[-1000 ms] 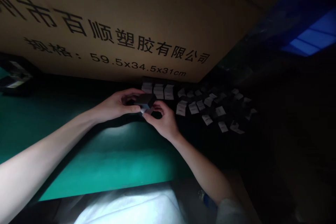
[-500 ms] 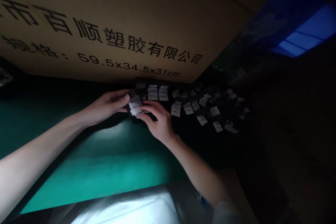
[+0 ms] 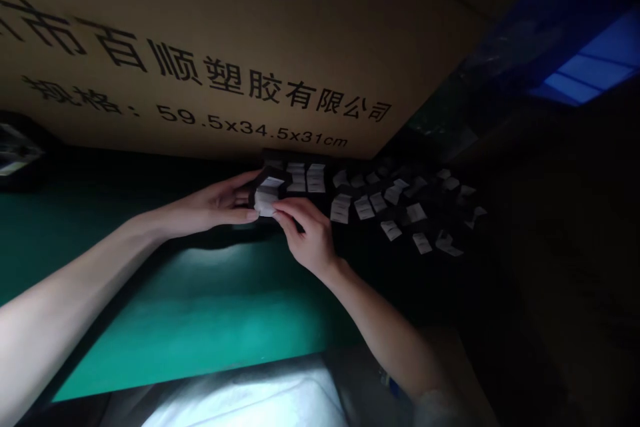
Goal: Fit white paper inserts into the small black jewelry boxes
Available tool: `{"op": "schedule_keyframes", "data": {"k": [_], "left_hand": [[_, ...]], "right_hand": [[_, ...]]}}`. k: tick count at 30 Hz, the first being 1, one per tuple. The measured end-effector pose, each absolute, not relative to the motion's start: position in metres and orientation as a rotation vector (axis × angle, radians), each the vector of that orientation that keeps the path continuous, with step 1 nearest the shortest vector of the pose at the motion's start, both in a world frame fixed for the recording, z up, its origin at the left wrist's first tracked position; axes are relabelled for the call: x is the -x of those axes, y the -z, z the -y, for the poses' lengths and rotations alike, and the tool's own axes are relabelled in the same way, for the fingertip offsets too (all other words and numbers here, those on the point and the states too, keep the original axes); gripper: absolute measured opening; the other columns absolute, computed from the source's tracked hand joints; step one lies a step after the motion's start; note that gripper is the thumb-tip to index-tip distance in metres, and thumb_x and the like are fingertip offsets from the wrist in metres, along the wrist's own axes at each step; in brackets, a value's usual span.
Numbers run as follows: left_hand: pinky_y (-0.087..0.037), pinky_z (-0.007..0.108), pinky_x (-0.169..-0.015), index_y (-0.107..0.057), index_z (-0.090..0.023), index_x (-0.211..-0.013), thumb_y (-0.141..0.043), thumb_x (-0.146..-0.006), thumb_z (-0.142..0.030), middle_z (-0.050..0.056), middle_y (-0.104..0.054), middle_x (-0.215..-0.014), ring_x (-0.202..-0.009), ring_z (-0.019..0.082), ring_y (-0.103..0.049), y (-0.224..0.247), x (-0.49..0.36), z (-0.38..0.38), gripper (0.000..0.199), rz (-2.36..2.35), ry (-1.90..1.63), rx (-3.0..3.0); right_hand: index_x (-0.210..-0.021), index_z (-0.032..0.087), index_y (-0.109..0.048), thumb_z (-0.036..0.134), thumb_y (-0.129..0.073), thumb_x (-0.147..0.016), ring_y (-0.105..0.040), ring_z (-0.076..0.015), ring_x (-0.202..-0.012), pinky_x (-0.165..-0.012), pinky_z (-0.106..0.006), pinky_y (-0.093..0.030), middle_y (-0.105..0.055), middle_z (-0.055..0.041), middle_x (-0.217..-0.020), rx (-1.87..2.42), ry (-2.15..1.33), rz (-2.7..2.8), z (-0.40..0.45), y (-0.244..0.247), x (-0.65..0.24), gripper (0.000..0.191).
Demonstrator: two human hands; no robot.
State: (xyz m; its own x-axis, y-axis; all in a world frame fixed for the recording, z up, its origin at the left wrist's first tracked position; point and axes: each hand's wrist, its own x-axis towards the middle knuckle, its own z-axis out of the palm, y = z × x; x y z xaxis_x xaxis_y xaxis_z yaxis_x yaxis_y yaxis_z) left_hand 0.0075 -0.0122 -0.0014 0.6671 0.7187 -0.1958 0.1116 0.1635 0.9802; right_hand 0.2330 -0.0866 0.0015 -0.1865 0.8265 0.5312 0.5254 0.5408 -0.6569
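My left hand (image 3: 220,203) is wrapped round a small dark piece with a folded white paper (image 3: 266,199) on it, thumb along its near side. At the paper's lower right corner, my right hand (image 3: 307,230) pinches its edge between thumb and fingertips. Just behind, two folded white papers (image 3: 315,179) stand side by side on a dark surface. Many more white folded papers (image 3: 341,208) lie scattered to the right of my hands. The dark piece is too dim to make out fully.
A large cardboard box (image 3: 200,27) with printed characters stands behind the green table (image 3: 200,320). A dark object (image 3: 17,150) sits at the left edge. Something blue (image 3: 585,73) is at the upper right.
The held piece has tilted and its paper now faces me more upright. My left thumb has moved from its top to its near lower side. The view has shifted slightly.
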Motion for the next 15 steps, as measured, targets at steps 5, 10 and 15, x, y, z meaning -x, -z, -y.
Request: {"op": "schedule_keyframes", "data": {"k": [5,10,15], "left_hand": [[-0.055,0.033,-0.103,-0.039,-0.042,-0.157,-0.078,-0.083,-0.032,0.006,-0.061,-0.148,-0.134,0.028,-0.06,0.0032,-0.0096,0.0103,0.084,-0.649,-0.535,-1.209],[-0.057,0.037,-0.1,-0.046,-0.035,-0.154,-0.078,-0.081,-0.03,0.009,-0.067,-0.14,-0.125,0.031,-0.066,0.0031,-0.0143,0.0098,0.08,-0.673,-0.546,-1.175],[-0.054,0.033,-0.102,-0.044,-0.034,-0.154,-0.075,-0.083,-0.03,0.007,-0.067,-0.14,-0.125,0.027,-0.065,0.0018,-0.0134,0.0114,0.078,-0.701,-0.526,-1.22]], "right_hand": [[-0.108,0.027,-0.072,0.026,-0.055,-0.102,-0.071,-0.018,-0.1,-0.092,-0.035,-0.062,-0.074,-0.0059,-0.103,1.083,-0.387,1.835,0.0871,-0.0028,-0.232,0.019],[-0.105,0.025,-0.072,0.025,-0.055,-0.101,-0.071,-0.0172,-0.099,-0.091,-0.033,-0.062,-0.074,-0.0067,-0.102,1.058,-0.364,1.848,0.0876,-0.0033,-0.2296,0.017],[-0.104,0.027,-0.073,0.024,-0.059,-0.097,-0.072,-0.0173,-0.098,-0.091,-0.032,-0.062,-0.074,-0.0052,-0.101,1.049,-0.311,1.886,0.0883,-0.0023,-0.2282,0.016]]}}
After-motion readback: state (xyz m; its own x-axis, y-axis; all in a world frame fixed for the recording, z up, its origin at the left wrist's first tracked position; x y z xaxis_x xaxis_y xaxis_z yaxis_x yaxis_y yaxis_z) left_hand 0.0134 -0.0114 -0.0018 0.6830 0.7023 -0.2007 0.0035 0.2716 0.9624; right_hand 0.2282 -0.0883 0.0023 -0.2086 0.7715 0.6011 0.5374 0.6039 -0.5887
